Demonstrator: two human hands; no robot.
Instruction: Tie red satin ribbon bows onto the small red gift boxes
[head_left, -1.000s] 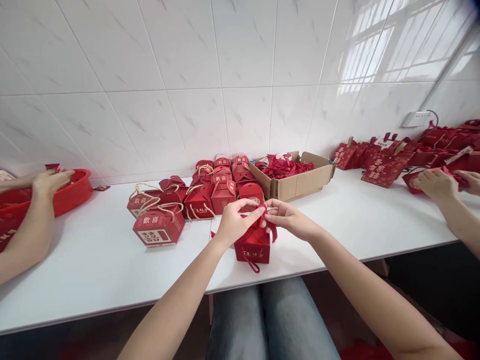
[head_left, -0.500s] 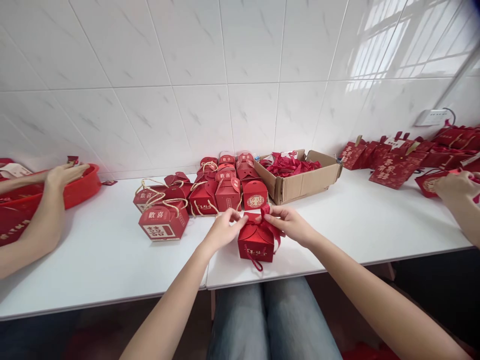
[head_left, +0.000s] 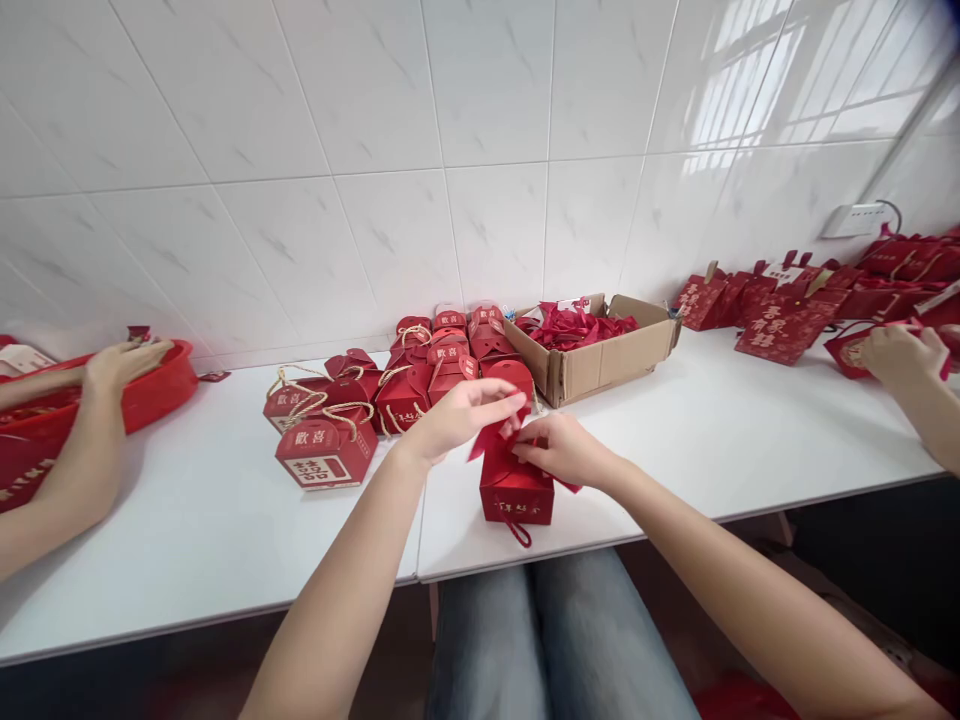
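A small red gift box stands near the table's front edge, a dark red cord loop hanging from its front. Above its lid, my left hand pinches a red ribbon, whose loose end hangs down to the left. My right hand is closed on the ribbon at the top of the box, with a tail of it showing below the palm. The fingers hide the middle of the ribbon and part of the lid.
Several red boxes stand behind and left. A cardboard box of ribbons is at the back. People's hands work at a red basin on the left and at red bags on the right.
My left hand has lifted up and right with the ribbon, now above the lid. My right hand has shifted slightly down toward the box top. The view has tilted a little.
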